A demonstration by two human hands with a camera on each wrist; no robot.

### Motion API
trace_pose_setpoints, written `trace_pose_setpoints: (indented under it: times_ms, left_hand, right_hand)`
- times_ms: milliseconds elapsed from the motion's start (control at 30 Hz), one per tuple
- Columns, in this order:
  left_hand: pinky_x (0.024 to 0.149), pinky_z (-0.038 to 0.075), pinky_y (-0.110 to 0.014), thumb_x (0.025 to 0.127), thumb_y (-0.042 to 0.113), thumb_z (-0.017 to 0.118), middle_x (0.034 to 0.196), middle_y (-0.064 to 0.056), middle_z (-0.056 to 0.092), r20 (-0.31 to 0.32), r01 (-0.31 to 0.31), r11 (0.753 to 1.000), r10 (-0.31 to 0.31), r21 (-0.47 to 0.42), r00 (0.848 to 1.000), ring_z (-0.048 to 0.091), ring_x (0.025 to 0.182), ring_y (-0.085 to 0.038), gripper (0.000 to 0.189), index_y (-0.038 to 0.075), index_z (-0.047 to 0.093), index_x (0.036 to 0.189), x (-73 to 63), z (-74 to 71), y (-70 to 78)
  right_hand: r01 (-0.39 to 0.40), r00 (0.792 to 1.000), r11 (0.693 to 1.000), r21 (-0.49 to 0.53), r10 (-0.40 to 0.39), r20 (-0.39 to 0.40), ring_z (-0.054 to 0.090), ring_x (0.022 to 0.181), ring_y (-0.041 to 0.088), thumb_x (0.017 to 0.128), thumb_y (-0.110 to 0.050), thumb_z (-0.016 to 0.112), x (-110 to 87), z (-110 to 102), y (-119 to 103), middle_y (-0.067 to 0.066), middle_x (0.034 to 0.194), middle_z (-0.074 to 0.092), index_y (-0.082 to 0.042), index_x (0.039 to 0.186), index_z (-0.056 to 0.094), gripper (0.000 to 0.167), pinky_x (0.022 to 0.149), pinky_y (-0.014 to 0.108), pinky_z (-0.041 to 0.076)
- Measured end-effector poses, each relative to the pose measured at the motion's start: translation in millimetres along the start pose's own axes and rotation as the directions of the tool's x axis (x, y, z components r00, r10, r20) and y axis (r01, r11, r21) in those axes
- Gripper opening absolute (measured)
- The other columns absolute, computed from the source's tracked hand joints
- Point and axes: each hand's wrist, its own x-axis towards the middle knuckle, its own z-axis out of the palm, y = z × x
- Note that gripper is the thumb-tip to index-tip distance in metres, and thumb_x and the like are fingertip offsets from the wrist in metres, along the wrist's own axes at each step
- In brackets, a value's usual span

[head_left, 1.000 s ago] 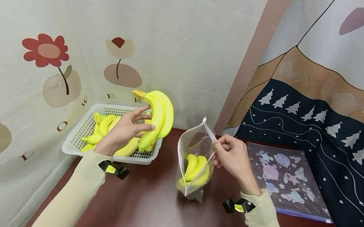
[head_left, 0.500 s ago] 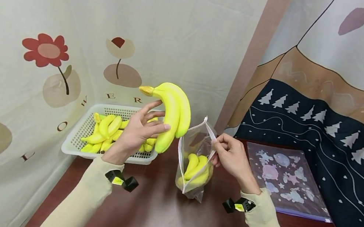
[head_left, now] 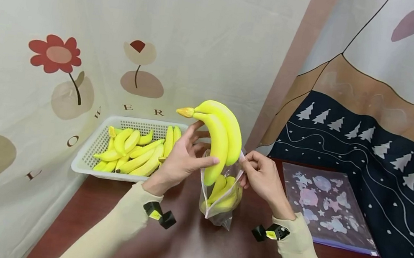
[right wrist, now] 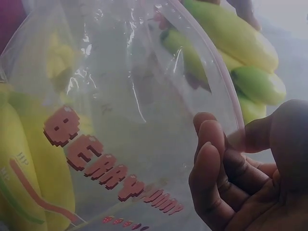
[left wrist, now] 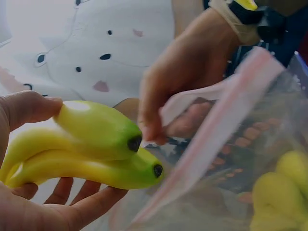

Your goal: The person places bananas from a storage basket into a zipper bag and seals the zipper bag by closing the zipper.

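Note:
My left hand grips a bunch of bananas, thumb on the near side and fingers behind. The bunch's stem points left and its tips hang down over the mouth of a clear zip bag. With thumb and fingers my right hand pinches the bag's rim on the right side, and the mouth stands apart. More bananas lie inside the bag. In the right wrist view, pink "BERRY" lettering shows on the bag's wall, and the held bunch is just beyond the rim.
A white perforated basket with several bananas stands at the back left by the curtain. A patterned zip bag lies flat on the dark red table at the right. Curtains close off the back and right sides.
My left hand has carried the banana bunch rightward from above the basket to over the bag's mouth. The right hand has kept its hold on the rim.

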Motion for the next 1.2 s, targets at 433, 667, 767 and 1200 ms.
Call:
trace_pose_setpoints:
  times_ms: [433,667,767,1200]
  left_hand:
    - [0.096,0.059,-0.046,0.078,0.009,0.087,0.135,-0.015,0.054,-0.049,0.024,0.921,-0.005,0.389,0.999,0.06,0.12,-0.03,0.099,0.021,0.03,0.158,-10.9,7.6,-23.4]
    - [0.092,0.057,-0.045,0.074,0.011,0.088,0.126,-0.011,0.059,0.015,-0.059,0.785,0.063,0.617,0.998,0.062,0.111,-0.026,0.089,0.014,0.041,0.15,-14.3,6.1,-25.7]
    - [0.093,0.056,-0.045,0.074,0.011,0.086,0.127,-0.01,0.06,0.047,-0.058,0.757,0.035,0.65,0.998,0.063,0.11,-0.025,0.088,0.014,0.042,0.15,-15.7,6.7,-25.3]
    - [0.099,0.055,-0.044,0.078,0.011,0.085,0.136,-0.008,0.062,0.132,-0.026,0.693,-0.1,0.72,0.986,0.064,0.115,-0.024,0.091,0.013,0.037,0.155,-13.5,8.8,-19.2]
  right_hand:
    - [-0.044,0.997,0.998,0.04,0.046,-0.054,0.067,0.053,0.023,0.104,-0.02,0.06,-2.0,-2,-1,0.01,0.064,0.069,-0.001,0.101,0.065,0.02,0.056,0.04,0.061]
    - [-0.057,0.995,0.996,0.069,0.062,-0.082,0.068,0.054,0.022,0.105,-0.02,0.059,-1.8,-2,-2,0.01,0.066,0.07,-0.001,0.103,0.065,0.02,0.056,0.033,0.06]
    - [-0.07,0.992,0.993,0.091,0.079,-0.096,0.068,0.055,0.022,0.104,-0.02,0.059,-1.1,-2,-1,0.01,0.067,0.071,0.0,0.104,0.065,0.021,0.056,0.031,0.06]
    - [-0.04,0.977,0.999,-0.016,0.035,-0.212,0.065,0.052,0.022,0.101,-0.026,0.065,-0.2,-4,1,0.01,0.065,0.07,-0.008,0.097,0.069,0.019,0.054,0.033,0.059]
